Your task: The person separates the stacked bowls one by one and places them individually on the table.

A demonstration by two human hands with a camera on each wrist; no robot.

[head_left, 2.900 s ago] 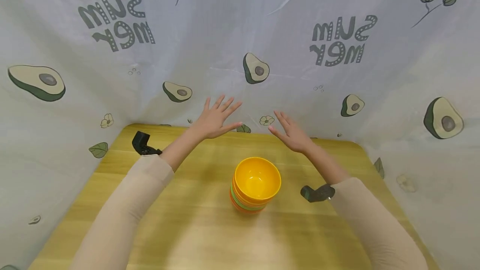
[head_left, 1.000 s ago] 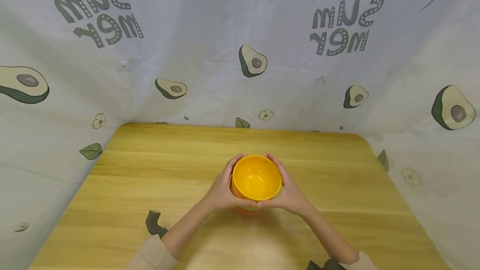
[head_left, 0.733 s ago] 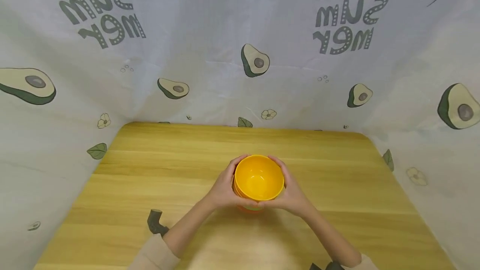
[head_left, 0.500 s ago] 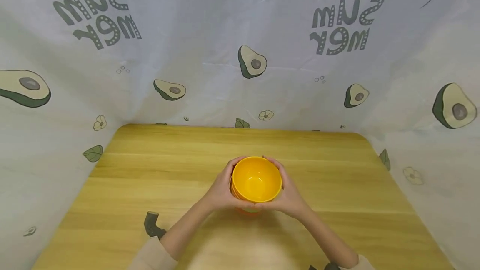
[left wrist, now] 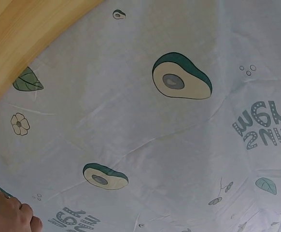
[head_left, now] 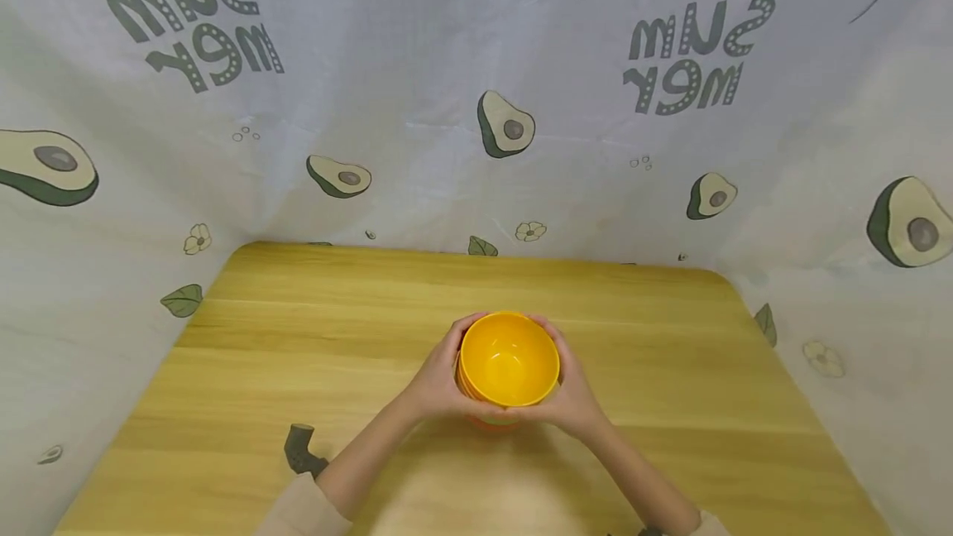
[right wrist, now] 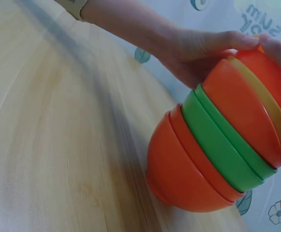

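A stack of nested bowls stands at mid-table, with a yellow bowl (head_left: pixel 510 358) on top. From the side, the right wrist view shows green bowls (right wrist: pixel 222 140) in the middle and an orange bowl (right wrist: pixel 193 166) at the bottom. My left hand (head_left: pixel 438 383) grips the stack's left side, fingers curled behind the rim. Round the other side curls my right hand (head_left: pixel 572 394). Both thumbs meet at the near side, just under the yellow rim. Only the left hand's knuckles (left wrist: pixel 10 215) show in a corner of the left wrist view.
The wood-grain table (head_left: pixel 313 329) has rounded far corners. A pale curtain (head_left: pixel 417 89) printed with avocados and lettering hangs behind it and along both sides. A dark curved wrist mount (head_left: pixel 301 449) juts out beside the left sleeve (head_left: pixel 305 507).
Both hands were spread open beyond the bowls; they have come back and down to grip the stack's sides. Over the last second hands and bowls have hardly moved; the head view shifts slightly.
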